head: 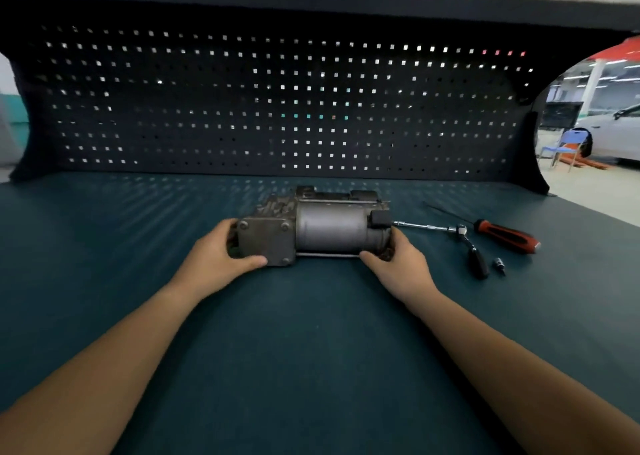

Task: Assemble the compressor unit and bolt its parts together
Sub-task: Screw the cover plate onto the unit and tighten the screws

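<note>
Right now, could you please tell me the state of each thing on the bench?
compressor unit: lying on the green mat, gripped at both ends.
left hand: curled round the compressor's bolted end plate.
right hand: curled round its cylindrical end.
ratchet wrench: lying loose to the right, untouched.
screwdriver: lying loose beyond the ratchet, untouched.
socket: lying alone beside the ratchet handle.
</note>
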`<state>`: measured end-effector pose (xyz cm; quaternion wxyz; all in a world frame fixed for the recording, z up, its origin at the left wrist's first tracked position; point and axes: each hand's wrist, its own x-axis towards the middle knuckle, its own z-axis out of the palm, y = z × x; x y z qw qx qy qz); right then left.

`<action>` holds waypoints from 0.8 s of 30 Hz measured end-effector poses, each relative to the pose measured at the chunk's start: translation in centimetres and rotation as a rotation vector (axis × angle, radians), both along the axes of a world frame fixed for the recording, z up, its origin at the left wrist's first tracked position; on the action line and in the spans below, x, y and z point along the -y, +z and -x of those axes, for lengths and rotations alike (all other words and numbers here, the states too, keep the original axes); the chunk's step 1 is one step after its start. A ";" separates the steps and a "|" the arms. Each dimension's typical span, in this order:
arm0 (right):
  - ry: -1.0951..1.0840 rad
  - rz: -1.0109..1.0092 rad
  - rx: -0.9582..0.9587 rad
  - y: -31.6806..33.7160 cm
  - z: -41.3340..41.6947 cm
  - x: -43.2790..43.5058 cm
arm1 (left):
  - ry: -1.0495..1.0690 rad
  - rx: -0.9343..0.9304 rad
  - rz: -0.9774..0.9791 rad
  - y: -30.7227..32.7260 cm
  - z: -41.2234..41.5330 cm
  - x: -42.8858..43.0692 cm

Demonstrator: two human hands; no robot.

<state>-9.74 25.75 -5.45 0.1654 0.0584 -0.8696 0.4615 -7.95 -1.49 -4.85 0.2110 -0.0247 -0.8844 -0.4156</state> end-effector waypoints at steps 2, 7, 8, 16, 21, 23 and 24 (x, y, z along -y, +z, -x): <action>-0.016 -0.031 0.008 0.1 -0.2 0.1 | -0.003 -0.007 -0.017 -0.5 0.1 -0.2; -0.131 -0.103 -0.139 0.8 -1.7 -1.1 | 0.018 0.013 -0.059 -0.2 0.8 -0.1; -0.197 -0.162 -0.224 1.2 -2.0 -2.1 | 0.006 0.023 -0.062 -0.2 1.0 0.1; -0.375 -0.428 0.177 0.7 -1.9 -10.3 | -0.029 0.010 -0.075 -0.5 1.1 0.4; -0.348 -0.387 0.174 1.0 -2.0 -10.9 | -0.046 0.013 -0.073 -0.5 1.1 0.4; -0.382 -0.364 0.172 0.9 -2.3 -11.5 | -0.043 0.021 -0.058 -0.6 1.1 0.5; -0.410 -0.352 0.155 0.9 -2.5 -11.6 | -0.038 0.025 -0.051 -0.6 1.1 0.5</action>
